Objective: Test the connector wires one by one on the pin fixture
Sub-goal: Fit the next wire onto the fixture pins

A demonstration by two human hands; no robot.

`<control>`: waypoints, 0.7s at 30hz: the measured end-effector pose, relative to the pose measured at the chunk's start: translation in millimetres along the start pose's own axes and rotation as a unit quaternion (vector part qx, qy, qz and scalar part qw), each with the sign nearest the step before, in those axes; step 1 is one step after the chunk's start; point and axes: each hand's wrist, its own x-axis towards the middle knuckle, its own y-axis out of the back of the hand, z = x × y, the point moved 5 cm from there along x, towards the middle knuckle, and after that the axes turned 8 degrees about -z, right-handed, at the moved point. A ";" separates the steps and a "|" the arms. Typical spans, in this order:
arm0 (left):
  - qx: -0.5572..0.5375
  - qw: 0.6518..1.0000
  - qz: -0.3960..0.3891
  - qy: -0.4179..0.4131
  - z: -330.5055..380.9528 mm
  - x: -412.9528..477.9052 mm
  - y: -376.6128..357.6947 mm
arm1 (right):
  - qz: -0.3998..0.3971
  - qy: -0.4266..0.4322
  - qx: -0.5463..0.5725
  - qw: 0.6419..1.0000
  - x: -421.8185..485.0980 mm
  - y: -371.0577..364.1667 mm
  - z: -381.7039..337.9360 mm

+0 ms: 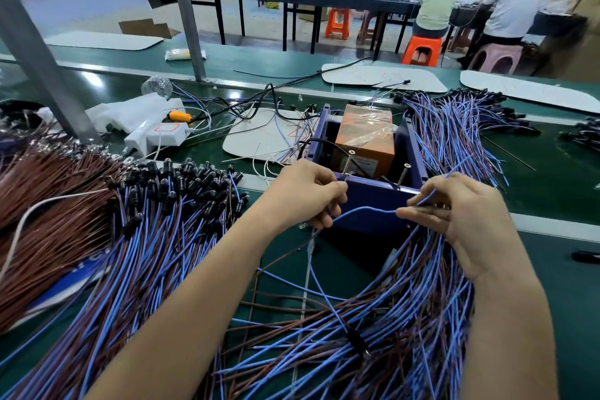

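A blue box-shaped pin fixture (373,201) stands in the middle of the green bench, with two upright screws (404,174) on its near rim and an orange taped box (365,140) inside. My left hand (308,195) pinches a wire end against the left screw. My right hand (461,214) pinches the other wire end near the fixture's right corner. One blue connector wire (363,211) sags between both hands, and its black connector (355,339) lies lower on the pile.
A big heap of blue-and-brown wires with black connectors (156,237) fills the left. A second heap (406,312) lies under my right arm, and a third (454,127) behind the fixture. A white power strip (156,135) sits back left. Two seated people (470,0) work at a far table.
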 end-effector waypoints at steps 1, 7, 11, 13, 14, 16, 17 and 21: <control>0.003 1.000 0.003 0.002 -0.9 0.2 -0.1 | 0.003 -0.008 -0.003 1.000 -0.2 2.7 1.2; 0.013 1.000 0.014 0.001 -2.7 1.8 0.4 | -0.029 -0.069 -0.125 0.989 -0.9 4.3 15.2; 0.012 1.000 0.014 0.001 -3.4 2.5 0.7 | -0.065 -0.079 -0.215 0.971 0.6 -1.5 19.4; 0.014 1.000 0.013 -0.001 -3.4 3.1 0.7 | -0.076 -0.074 -0.237 0.966 1.1 -4.1 19.8; 0.013 1.000 0.013 -0.002 -3.6 3.2 0.9 | -0.079 -0.073 -0.240 0.965 1.3 -5.4 20.3; 0.015 1.000 0.013 -0.004 -3.3 3.3 1.4 | -0.084 -0.074 -0.245 0.963 1.4 -6.9 21.1; 0.015 1.000 0.014 -0.005 -3.0 3.2 1.7 | -0.088 -0.075 -0.251 0.961 1.3 -7.7 21.4; 0.011 1.000 0.019 -0.010 -1.9 2.7 2.1 | -0.091 -0.074 -0.255 0.960 1.4 -8.9 21.8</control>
